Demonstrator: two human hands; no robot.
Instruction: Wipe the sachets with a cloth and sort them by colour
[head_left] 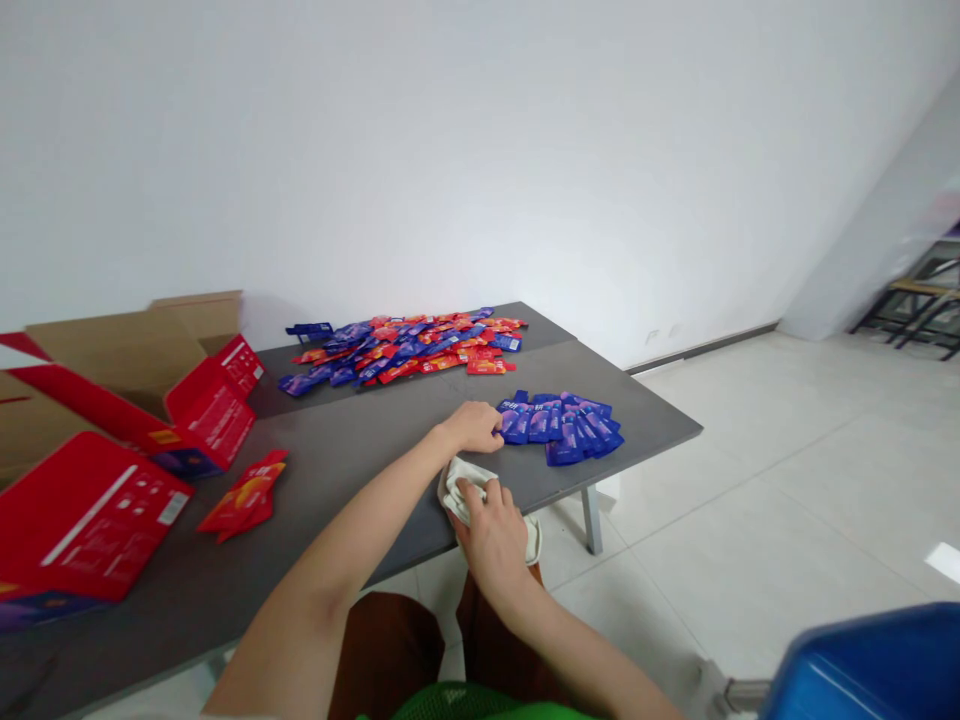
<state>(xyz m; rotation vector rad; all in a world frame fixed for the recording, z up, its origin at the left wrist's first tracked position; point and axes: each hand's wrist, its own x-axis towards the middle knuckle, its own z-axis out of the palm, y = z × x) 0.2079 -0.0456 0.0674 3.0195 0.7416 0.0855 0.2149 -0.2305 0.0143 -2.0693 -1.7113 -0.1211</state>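
A grey table [360,450] is set against a white wall [480,150], with pale tiles [750,480] laid across the floor to its right. On the table's far end, a heap of mixed red and blue sachets [397,350] is spread loosely, and nearer its right edge a group of blue sachets [562,425] is laid in overlapping rows. The glossy foil is seen creased. Along the table's left side, red printed cartons [82,515] lie partly unfolded, and brown cardboard flaps [97,360] rise beyond them, cut off by the frame. At the near edge of the table, a crumpled white cloth [459,490] is gripped by the closed right hand [491,535]. The curled left hand [472,425] is held against the blue sachets; whether one is pinched cannot be made out. A blurred metal-framed stand [907,300] is seen beyond the table, at the far right.
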